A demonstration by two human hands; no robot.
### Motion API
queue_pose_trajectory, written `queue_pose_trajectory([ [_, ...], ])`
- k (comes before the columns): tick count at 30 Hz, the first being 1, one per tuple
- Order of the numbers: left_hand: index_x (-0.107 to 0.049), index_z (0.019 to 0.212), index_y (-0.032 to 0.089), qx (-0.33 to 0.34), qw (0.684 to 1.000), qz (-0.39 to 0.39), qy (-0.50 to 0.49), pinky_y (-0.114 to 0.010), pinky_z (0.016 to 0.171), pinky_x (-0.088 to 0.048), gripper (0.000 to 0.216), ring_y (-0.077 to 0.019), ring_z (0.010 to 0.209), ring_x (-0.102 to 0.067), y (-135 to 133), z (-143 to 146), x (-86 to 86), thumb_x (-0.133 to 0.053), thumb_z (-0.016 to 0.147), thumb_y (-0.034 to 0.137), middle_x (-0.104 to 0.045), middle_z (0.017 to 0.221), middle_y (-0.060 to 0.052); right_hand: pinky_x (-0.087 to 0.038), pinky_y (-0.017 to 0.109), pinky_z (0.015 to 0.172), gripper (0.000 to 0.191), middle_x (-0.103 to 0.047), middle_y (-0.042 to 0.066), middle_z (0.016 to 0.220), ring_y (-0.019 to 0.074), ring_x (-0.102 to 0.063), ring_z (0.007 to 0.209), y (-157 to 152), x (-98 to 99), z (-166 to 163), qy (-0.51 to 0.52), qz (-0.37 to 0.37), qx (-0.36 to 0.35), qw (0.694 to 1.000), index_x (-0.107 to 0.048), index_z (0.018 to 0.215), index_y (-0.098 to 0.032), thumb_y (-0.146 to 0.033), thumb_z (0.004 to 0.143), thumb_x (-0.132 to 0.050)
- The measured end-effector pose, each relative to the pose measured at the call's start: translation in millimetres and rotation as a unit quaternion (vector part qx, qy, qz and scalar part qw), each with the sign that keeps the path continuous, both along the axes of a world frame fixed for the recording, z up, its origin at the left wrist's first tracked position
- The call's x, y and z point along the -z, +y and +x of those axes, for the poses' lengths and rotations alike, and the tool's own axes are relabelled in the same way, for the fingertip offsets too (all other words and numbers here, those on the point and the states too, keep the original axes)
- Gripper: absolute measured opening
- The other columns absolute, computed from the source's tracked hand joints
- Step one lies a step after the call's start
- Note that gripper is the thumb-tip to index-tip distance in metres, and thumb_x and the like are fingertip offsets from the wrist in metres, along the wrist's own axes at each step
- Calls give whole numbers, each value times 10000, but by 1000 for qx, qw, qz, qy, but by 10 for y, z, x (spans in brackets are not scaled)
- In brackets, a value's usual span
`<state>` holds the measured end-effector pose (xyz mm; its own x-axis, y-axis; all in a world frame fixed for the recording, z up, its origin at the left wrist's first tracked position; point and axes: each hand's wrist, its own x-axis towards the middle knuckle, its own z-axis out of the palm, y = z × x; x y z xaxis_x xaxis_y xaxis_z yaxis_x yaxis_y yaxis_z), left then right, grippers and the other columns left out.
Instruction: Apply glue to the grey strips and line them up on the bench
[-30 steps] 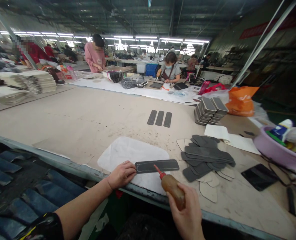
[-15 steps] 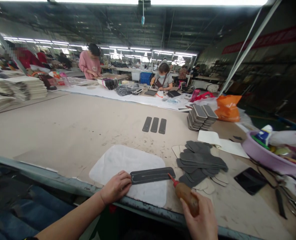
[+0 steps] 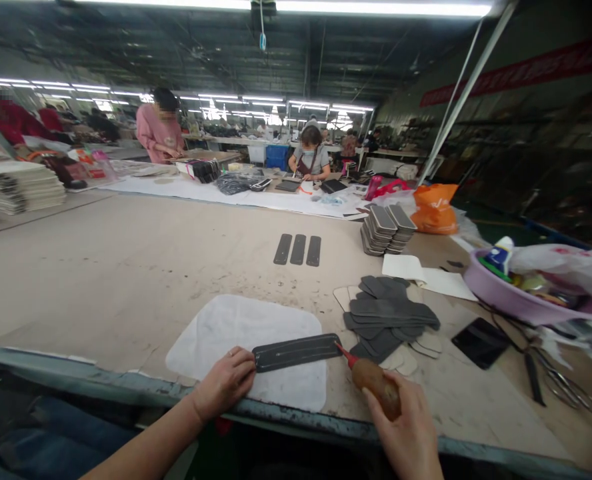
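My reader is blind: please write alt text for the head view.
The right hand holds a brown bottle, its red tip at one end of a dark strip; the left hand touches the other end. More dark pieces lie nearby.

We see a factory workshop: big worktable [image 3: 126, 247], stacked dark pieces [image 3: 382, 219] on it, workers [image 3: 155, 133] and tube lights [image 3: 262, 99] beyond it

No legible text is found; lettering on the red banner [image 3: 516, 75] and orange bag [image 3: 434, 212] is blurred.
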<state>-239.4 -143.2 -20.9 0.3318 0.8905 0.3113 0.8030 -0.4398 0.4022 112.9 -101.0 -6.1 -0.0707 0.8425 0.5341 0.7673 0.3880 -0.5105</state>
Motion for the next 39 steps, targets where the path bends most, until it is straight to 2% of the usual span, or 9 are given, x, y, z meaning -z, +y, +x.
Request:
queue_pose_trajectory([
  [5,-570,877,166,-6,1000,-6,-1,-323,822,-443,163,-174,898,-488,27,7,42,-408,895,151,-534,915,-63,-445,372,821,378,-526,81,998,227,-530,919,-187,-2,-24,35,-17,-3,999,-493,1075,-190,-418,791,-595],
  [9,-559,847,164,-10,1000,2,-2,-314,812,-447,159,-171,884,-501,46,8,86,-407,884,142,-539,903,-61,-475,350,796,400,-555,62,1015,227,-554,915,-222,-75,-41,143,-104,4,984,-503,1052,-209,-443,751,-624],
  [16,-544,737,169,-75,996,-5,-52,-209,623,-455,173,-126,717,-542,131,-84,66,-416,848,206,-558,808,-40,-519,274,653,554,-580,47,1055,223,-579,871,167,-516,442,442,-206,5,873,-497,1072,-226,-443,625,-743],
  [19,-542,660,168,-124,990,-49,-46,-197,538,-410,181,-127,656,-536,377,-87,-287,-438,780,255,-570,745,-25,-506,224,582,559,-580,28,1036,198,-570,845,374,-605,777,556,-166,4,815,-526,1054,-242,-377,578,-786],
  [22,-571,623,164,-174,978,-113,-19,-208,569,-394,185,-137,634,-530,822,-7,-850,-448,695,280,-572,649,-3,-492,181,569,537,-594,3,990,164,-572,810,490,-534,1027,639,-134,24,757,-561,1005,-254,-326,534,-809],
  [27,-625,635,154,-208,956,-207,14,-188,467,-336,224,-121,542,-498,1855,269,-1738,-470,627,315,-568,564,8,-499,170,561,484,-608,-6,994,160,-582,821,506,-286,1228,747,-132,77,647,-596,958,-269,-306,521,-799],
  [31,-648,711,145,-253,952,-161,65,-205,486,-386,249,-143,556,-531,2693,604,-2215,-488,645,324,-611,614,-29,-525,196,607,511,-593,13,1085,191,-582,911,493,-231,1335,777,-125,76,612,-605,1004,-265,-289,528,-789],
  [35,-651,705,124,-284,947,-62,138,-263,631,-435,233,-226,742,-587,3271,986,-2415,-517,668,311,-628,702,-95,-549,229,618,521,-596,10,1094,197,-591,888,477,-206,1463,788,-135,79,596,-610,1032,-264,-313,540,-773],
  [39,-653,840,106,-293,935,5,202,-333,782,-438,258,-284,929,-570,3462,1383,-2117,-487,726,268,-628,889,-151,-567,267,630,449,-570,19,1180,230,-592,940,456,-139,1587,801,-146,98,573,-606,1062,-281,-336,630,-714],
])
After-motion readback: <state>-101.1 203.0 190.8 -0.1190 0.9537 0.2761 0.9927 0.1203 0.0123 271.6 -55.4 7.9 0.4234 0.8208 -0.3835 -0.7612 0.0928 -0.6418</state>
